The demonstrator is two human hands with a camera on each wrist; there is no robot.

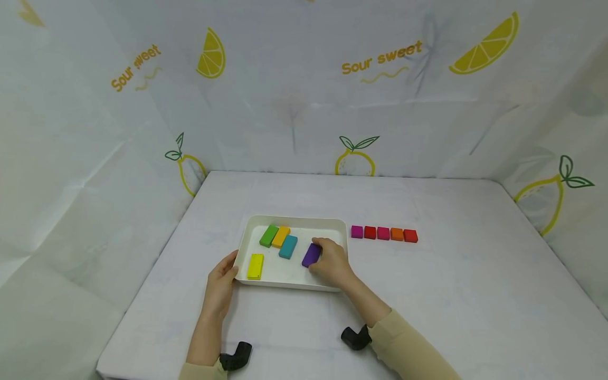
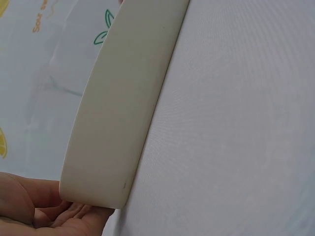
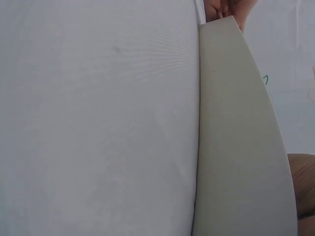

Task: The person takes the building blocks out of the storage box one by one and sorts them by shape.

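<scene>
A shallow white tray (image 1: 285, 274) sits on the table, its outer wall (image 2: 115, 108) filling much of the left wrist view. My left hand (image 1: 220, 289) holds it by the near left corner, with thumb and fingers around the wall. Inside the tray, my right hand (image 1: 334, 266) pinches a purple block (image 1: 311, 255) between thumb and fingers. Toward the left of the tray lie a green block (image 1: 268, 236), an orange-yellow block (image 1: 281, 237), a blue block (image 1: 288, 247) and a yellow block (image 1: 255, 266). In the right wrist view the tray wall (image 3: 241, 137) hides most of the right hand (image 3: 302, 187).
Just right of the tray is a row of several small blocks, from a magenta block (image 1: 357, 232) to a red block (image 1: 410, 236) at the right end. A white cloth covers the table (image 1: 475, 295). Behind it hangs a lemon-print curtain (image 1: 285, 105).
</scene>
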